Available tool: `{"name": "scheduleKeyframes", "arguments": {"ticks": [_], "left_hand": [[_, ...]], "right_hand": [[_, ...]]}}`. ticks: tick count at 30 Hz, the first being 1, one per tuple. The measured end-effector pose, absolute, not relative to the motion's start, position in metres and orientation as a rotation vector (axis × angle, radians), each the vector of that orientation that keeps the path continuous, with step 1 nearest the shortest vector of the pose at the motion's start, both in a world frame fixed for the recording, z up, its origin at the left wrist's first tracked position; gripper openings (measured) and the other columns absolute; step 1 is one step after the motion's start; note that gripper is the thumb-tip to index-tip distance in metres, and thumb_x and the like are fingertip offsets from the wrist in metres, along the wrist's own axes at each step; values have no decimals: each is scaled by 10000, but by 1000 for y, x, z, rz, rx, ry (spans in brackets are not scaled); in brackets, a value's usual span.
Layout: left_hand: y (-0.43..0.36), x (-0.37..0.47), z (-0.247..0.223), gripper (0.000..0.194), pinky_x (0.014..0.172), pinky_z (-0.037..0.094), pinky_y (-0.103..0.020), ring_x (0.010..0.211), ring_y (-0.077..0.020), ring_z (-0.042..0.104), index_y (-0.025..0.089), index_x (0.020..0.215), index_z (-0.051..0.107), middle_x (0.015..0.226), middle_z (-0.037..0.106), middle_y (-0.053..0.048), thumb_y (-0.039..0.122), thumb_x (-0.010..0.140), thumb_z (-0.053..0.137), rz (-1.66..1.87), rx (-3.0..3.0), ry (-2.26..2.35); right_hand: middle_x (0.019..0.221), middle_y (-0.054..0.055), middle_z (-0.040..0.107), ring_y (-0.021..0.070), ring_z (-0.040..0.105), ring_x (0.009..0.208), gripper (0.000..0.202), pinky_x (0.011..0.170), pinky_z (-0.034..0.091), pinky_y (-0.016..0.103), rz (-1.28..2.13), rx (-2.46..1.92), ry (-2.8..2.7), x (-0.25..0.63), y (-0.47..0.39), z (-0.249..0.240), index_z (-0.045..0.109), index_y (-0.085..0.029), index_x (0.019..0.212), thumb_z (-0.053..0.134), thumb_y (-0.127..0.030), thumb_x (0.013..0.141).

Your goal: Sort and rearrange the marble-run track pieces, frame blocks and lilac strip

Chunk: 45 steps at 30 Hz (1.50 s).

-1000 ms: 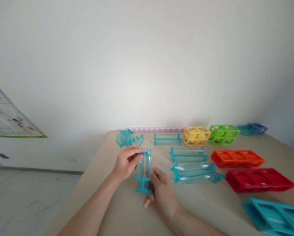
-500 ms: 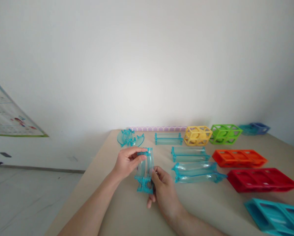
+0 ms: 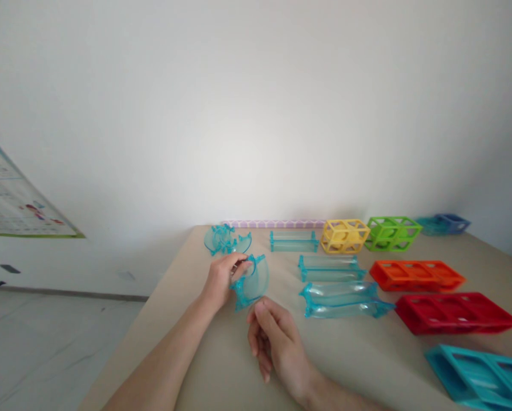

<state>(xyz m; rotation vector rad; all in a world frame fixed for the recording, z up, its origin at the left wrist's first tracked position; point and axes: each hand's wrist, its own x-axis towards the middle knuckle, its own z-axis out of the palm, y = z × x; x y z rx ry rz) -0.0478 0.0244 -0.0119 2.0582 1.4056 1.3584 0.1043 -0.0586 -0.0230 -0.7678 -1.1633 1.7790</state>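
My left hand pinches a clear teal curved plastic track piece by its left side, just above the table. The piece is tilted, and its arched edge and knobbed corners show. Just below its lower edge is my right hand, fingers curled in and thumb against the index finger. Nothing shows in the right hand; whether its fingertips touch the piece's edge, I cannot tell. Behind the held piece lie similar round-edged clear teal pieces. To the right, straight clear teal troughs lie in a column.
On the table's right stand a yellow frame block, a green one, an orange one, a red one and a teal one. A dark blue block sits far right. A purple patterned strip runs along the wall.
The held piece has been turned from upright lengthwise to a slanted pose showing its curve. My right hand has come off its side and moved slightly down. My left hand still grips it.
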Motion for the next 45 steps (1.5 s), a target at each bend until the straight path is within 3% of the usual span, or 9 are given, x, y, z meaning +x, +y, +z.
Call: {"name": "scheduleKeyframes", "arguments": {"ticks": [7, 10, 14, 22, 29, 37, 41, 43, 45], "left_hand": [[38, -47, -23, 167, 657, 477, -287, 653, -170, 627, 158, 796, 680, 711, 682, -27, 300, 843, 607, 1187, 2110, 1396], [42, -50, -24, 64, 753, 482, -331, 767, -202, 643, 173, 714, 652, 796, 720, -44, 202, 770, 651, 1129, 2141, 1372], [43, -50, -27, 85, 866, 470, -366, 910, -218, 648, 179, 690, 609, 943, 741, -65, 118, 749, 621, 1113, 2148, 1331], [42, -42, -32, 47, 835, 482, -370, 868, -216, 641, 164, 776, 642, 901, 713, -66, 144, 770, 600, 1107, 2108, 1384], [35, -54, -24, 468, 789, 483, -313, 856, -176, 581, 173, 1133, 580, 992, 601, -60, 14, 698, 510, 1143, 2171, 1401], [34, -52, -23, 309, 879, 500, -356, 936, -185, 592, 208, 1121, 619, 1089, 602, -71, 133, 830, 547, 1068, 2210, 1282], [23, -50, -9, 276, 721, 506, -288, 819, -162, 575, 210, 1054, 686, 1010, 558, -82, 189, 905, 455, 1170, 2285, 1306], [16, -50, -1, 246, 693, 496, -280, 768, -154, 562, 204, 1048, 692, 979, 552, -78, 239, 897, 501, 1074, 2357, 1191], [11, -48, 4, 254, 781, 498, -306, 855, -183, 577, 198, 1068, 683, 1015, 561, -87, 297, 851, 596, 908, 2420, 1047]], "right_hand": [[506, -44, 436, 65, 365, 456, 446, 427, 242, 192, 1523, -783, -1831, 108, -69, -24, 503, -165, 653, 415, -485, 950], [518, -45, 432, 68, 354, 463, 396, 427, 216, 203, 1501, -822, -1868, 108, -69, -23, 497, -170, 658, 425, -429, 950], [521, -46, 434, 72, 357, 469, 338, 423, 203, 202, 1481, -841, -1934, 108, -69, -21, 514, -172, 666, 448, -362, 937], [527, -45, 438, 74, 354, 472, 305, 409, 191, 196, 1482, -831, -1953, 108, -70, -24, 565, -173, 693, 452, -320, 935], [524, -48, 419, 74, 338, 468, 307, 407, 183, 201, 1472, -825, -1975, 109, -70, -24, 573, -173, 701, 443, -315, 940], [525, -63, 400, 66, 340, 465, 248, 419, 217, 191, 1350, -760, -2020, 111, -71, -20, 572, -171, 685, 479, -245, 904], [518, -62, 397, 66, 339, 460, 255, 416, 211, 195, 1353, -764, -2027, 110, -70, -20, 548, -174, 658, 478, -233, 897], [510, -65, 389, 64, 336, 456, 261, 417, 209, 198, 1351, -765, -2036, 110, -70, -21, 514, -177, 630, 484, -220, 885], [508, -65, 388, 64, 336, 458, 272, 421, 209, 203, 1337, -770, -2043, 109, -70, -22, 474, -180, 604, 490, -214, 874]]}}
